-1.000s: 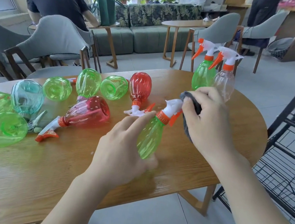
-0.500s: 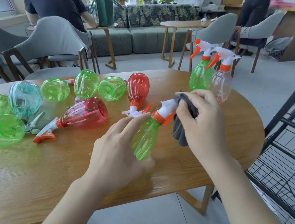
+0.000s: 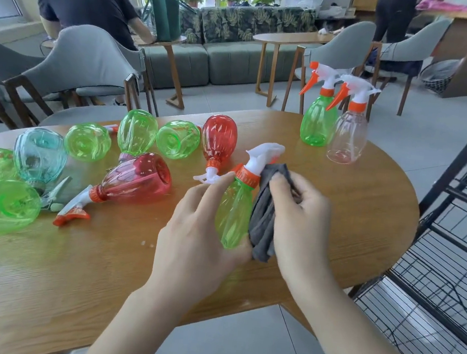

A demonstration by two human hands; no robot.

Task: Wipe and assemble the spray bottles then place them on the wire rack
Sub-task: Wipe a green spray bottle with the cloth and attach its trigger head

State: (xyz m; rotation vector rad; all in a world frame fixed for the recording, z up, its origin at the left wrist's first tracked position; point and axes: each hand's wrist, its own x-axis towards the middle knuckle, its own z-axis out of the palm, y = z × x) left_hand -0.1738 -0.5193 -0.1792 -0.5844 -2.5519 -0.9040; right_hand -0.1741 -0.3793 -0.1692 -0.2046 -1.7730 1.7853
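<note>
Down the bottle's side the right hand (image 3: 301, 213) has slid, from nozzle to body, its fingers bunching the dark grey wiping cloth (image 3: 264, 218). Beneath both hands lies the oval wooden table (image 3: 368, 209); right of them the black wire rack (image 3: 450, 259) waits beyond the table edge (open floor between). Between the hands, the left hand (image 3: 199, 234) grips the green translucent spray bottle with white-and-orange trigger head (image 3: 233, 208). Wiping seems underway; next, probably carrying it rightward to the rack.
</note>
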